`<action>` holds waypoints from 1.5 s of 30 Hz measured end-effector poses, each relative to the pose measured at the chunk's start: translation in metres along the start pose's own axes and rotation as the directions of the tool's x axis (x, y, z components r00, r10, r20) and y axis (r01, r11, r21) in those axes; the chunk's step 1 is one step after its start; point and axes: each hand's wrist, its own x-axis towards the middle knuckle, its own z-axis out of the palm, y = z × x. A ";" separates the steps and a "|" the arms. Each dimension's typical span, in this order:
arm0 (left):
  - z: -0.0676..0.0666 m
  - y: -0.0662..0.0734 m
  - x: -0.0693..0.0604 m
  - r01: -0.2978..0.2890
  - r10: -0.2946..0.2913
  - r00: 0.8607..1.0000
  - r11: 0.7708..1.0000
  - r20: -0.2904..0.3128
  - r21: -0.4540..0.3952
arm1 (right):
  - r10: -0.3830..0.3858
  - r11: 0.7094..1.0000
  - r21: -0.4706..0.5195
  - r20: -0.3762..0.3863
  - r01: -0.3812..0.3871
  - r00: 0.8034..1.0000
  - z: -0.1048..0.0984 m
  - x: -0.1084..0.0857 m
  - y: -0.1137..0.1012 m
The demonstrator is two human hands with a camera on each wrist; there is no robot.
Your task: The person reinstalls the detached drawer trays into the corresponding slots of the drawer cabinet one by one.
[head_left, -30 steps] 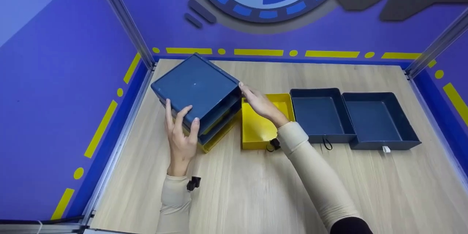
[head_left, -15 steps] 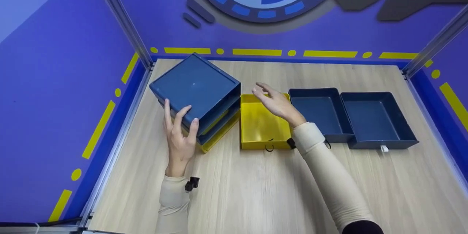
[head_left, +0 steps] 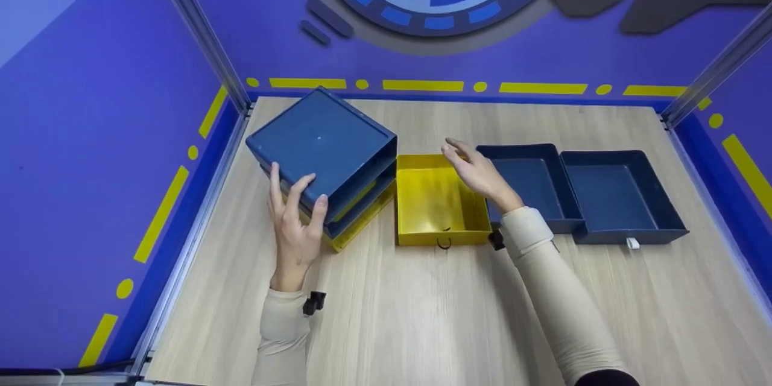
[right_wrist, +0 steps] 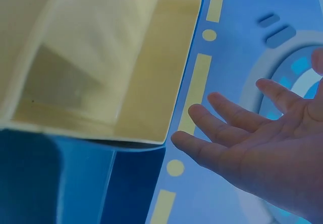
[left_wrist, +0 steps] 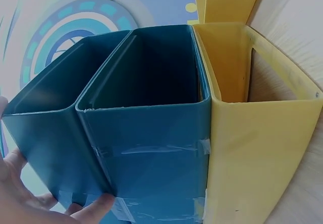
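Note:
A stack of hollow drawer casings, two dark blue ones above a yellow one, stands turned at an angle on the left of the table. My left hand rests on its near left side with fingers spread; in the left wrist view the fingers touch the blue casing, and the casings' fronts are hollow. My right hand is raised over the right edge of the yellow drawer, fingers extended, holding nothing. The right wrist view shows that hand beside the yellow drawer.
Right of the yellow drawer sit two dark blue drawers side by side, the far right one with a white pull tab. A black loop hangs on the yellow drawer's front. Purple walls enclose the wooden table.
My right hand has left the right corner of the casing stack and moved right, across the yellow drawer. My left hand has stayed against the stack, which has not visibly moved.

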 end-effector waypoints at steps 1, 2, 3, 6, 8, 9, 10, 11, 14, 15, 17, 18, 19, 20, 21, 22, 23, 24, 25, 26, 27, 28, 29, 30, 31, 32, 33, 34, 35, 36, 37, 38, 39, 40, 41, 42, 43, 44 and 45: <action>0.000 0.000 0.000 0.002 -0.002 1.000 1.000 0.005 0.001 | 0.003 1.000 0.003 -0.006 -0.003 1.000 0.000 0.000 0.001; -0.001 0.001 0.000 0.007 -0.007 1.000 1.000 0.010 0.002 | 0.004 1.000 0.002 -0.008 -0.004 1.000 -0.001 -0.001 0.003; -0.001 0.001 0.000 0.010 -0.011 1.000 1.000 0.015 0.003 | 0.005 1.000 -0.002 -0.009 -0.005 1.000 -0.001 -0.001 0.004; -0.002 0.003 -0.001 0.026 -0.026 0.999 1.000 0.034 0.006 | 0.015 1.000 -0.003 -0.015 -0.015 1.000 -0.003 -0.003 0.010; -0.003 0.003 -0.001 0.038 -0.038 0.998 0.999 0.048 0.014 | 0.028 1.000 0.001 -0.024 -0.028 0.999 -0.006 -0.006 0.014; -0.003 0.004 -0.001 0.041 -0.042 0.998 0.999 0.055 0.020 | 0.034 0.999 0.002 -0.031 -0.034 0.999 -0.007 -0.007 0.016; -0.003 0.004 0.000 0.044 -0.045 0.997 0.999 0.061 0.024 | 0.037 0.999 0.001 -0.036 -0.037 0.999 -0.009 -0.008 0.017; -0.003 0.004 0.000 0.045 -0.047 0.997 0.999 0.066 0.026 | 0.039 0.999 -0.002 -0.042 -0.039 0.998 -0.012 -0.009 0.019; -0.004 0.005 0.001 0.048 -0.050 0.996 0.998 0.077 0.026 | 0.038 0.999 -0.031 -0.055 -0.040 0.998 -0.019 -0.013 0.022; -0.004 0.005 0.002 0.048 -0.050 0.995 0.999 0.081 0.025 | 0.036 0.999 -0.039 -0.059 -0.038 0.998 -0.021 -0.014 0.023; -0.005 0.005 0.002 0.048 -0.050 0.995 0.999 0.085 0.021 | 0.036 0.998 -0.058 -0.070 -0.040 0.997 -0.026 -0.018 0.026; -0.005 0.005 0.002 0.049 -0.050 0.995 0.999 0.086 0.021 | 0.036 0.997 -0.062 -0.079 -0.041 0.996 -0.029 -0.020 0.028; -0.006 0.005 0.002 0.048 -0.050 0.995 0.999 0.087 0.021 | 0.038 0.997 -0.068 -0.086 -0.044 0.996 -0.032 -0.022 0.030; -0.006 0.006 0.002 0.047 -0.049 0.995 0.999 0.087 0.021 | 0.041 0.996 -0.070 -0.093 -0.048 0.995 -0.034 -0.024 0.031; -0.006 0.005 0.002 0.044 -0.046 0.995 0.999 0.087 0.018 | 0.046 0.996 -0.074 -0.102 -0.053 0.994 -0.037 -0.027 0.034; -0.006 0.005 0.001 0.041 -0.043 0.995 0.999 0.087 0.016 | 0.052 0.995 -0.080 -0.110 -0.061 0.993 -0.040 -0.029 0.037; -0.007 0.005 0.001 0.039 -0.040 0.995 0.999 0.087 0.012 | 0.057 0.994 -0.081 -0.117 -0.067 0.992 -0.042 -0.031 0.039; -0.007 0.004 0.001 0.037 -0.037 0.996 0.999 0.087 0.010 | 0.062 0.994 -0.081 -0.125 -0.072 0.990 -0.045 -0.034 0.042; -0.007 0.004 0.000 0.034 -0.035 0.996 0.999 0.087 0.009 | 0.065 0.994 -0.084 -0.133 -0.076 0.989 -0.047 -0.036 0.044; -0.008 0.004 0.000 0.033 -0.034 0.996 0.999 0.087 0.008 | 0.069 0.993 -0.085 -0.138 -0.081 0.988 -0.050 -0.039 0.046; -0.008 0.003 0.000 0.033 -0.033 0.996 0.999 0.088 0.009 | 0.071 0.992 -0.090 -0.142 -0.085 0.987 -0.052 -0.042 0.049; -0.008 0.003 0.000 0.035 -0.036 0.996 0.999 0.087 0.010 | 0.071 0.992 -0.094 -0.144 -0.085 0.987 -0.054 -0.045 0.051; -0.008 0.003 0.000 0.038 -0.039 0.996 0.999 0.085 0.010 | 0.069 0.992 -0.097 -0.146 -0.084 0.987 -0.056 -0.048 0.053; -0.008 0.003 -0.001 0.042 -0.043 0.995 0.999 0.085 0.012 | 0.069 0.991 -0.102 -0.146 -0.084 0.987 -0.059 -0.051 0.055; -0.008 0.003 -0.001 0.045 -0.046 0.995 0.999 0.086 0.013 | 0.067 0.991 -0.108 -0.149 -0.084 0.987 -0.060 -0.054 0.058; -0.008 0.003 -0.001 0.049 -0.050 0.995 0.999 0.088 0.014 | 0.068 0.990 -0.115 -0.149 -0.086 0.987 -0.062 -0.057 0.060; -0.008 0.003 -0.001 0.053 -0.054 0.994 0.998 0.090 0.013 | 0.066 0.988 -0.126 -0.152 -0.085 0.986 -0.064 -0.060 0.063; -0.008 0.003 -0.002 0.057 -0.058 0.994 0.998 0.092 0.012 | 0.066 0.987 -0.136 -0.158 -0.088 0.985 -0.066 -0.063 0.065; -0.008 0.003 -0.002 0.061 -0.062 0.994 0.998 0.095 0.011 | 0.067 0.985 -0.148 -0.163 -0.091 0.984 -0.068 -0.067 0.068; -0.008 0.003 -0.002 0.063 -0.064 0.993 0.998 0.098 0.010 | 0.064 0.982 -0.164 -0.171 -0.093 0.983 -0.069 -0.071 0.071; -0.008 0.003 -0.002 0.064 -0.065 0.993 0.998 0.101 0.010 | 0.058 0.979 -0.180 -0.180 -0.091 0.982 -0.070 -0.075 0.075; -0.008 0.003 -0.002 0.065 -0.065 0.993 0.998 0.102 0.008 | 0.055 0.976 -0.198 -0.186 -0.093 0.981 -0.071 -0.079 0.078; -0.008 0.003 -0.002 0.064 -0.064 0.993 0.998 0.102 0.007 | 0.051 0.971 -0.219 -0.195 -0.095 0.979 -0.072 -0.083 0.082; -0.008 0.003 -0.002 0.063 -0.063 0.993 0.998 0.102 0.007 | 0.049 0.966 -0.241 -0.204 -0.099 0.978 -0.073 -0.087 0.085; -0.008 0.003 -0.002 0.062 -0.063 0.993 0.998 0.102 0.008 | 0.043 0.960 -0.263 -0.215 -0.100 0.976 -0.073 -0.091 0.089; -0.009 0.003 -0.001 0.062 -0.062 0.993 0.998 0.103 0.009 | 0.035 0.954 -0.284 -0.225 -0.100 0.974 -0.073 -0.094 0.092; -0.009 0.004 -0.001 0.062 -0.063 0.993 0.998 0.103 0.011 | 0.028 0.948 -0.303 -0.235 -0.101 0.971 -0.073 -0.097 0.094; -0.009 0.004 0.000 0.062 -0.063 0.993 0.998 0.102 0.013 | 0.024 0.942 -0.320 -0.244 -0.104 0.969 -0.073 -0.099 0.097; -0.010 0.004 0.000 0.062 -0.064 0.993 0.998 0.102 0.015 | 0.015 0.936 -0.336 -0.254 -0.103 0.967 -0.073 -0.102 0.099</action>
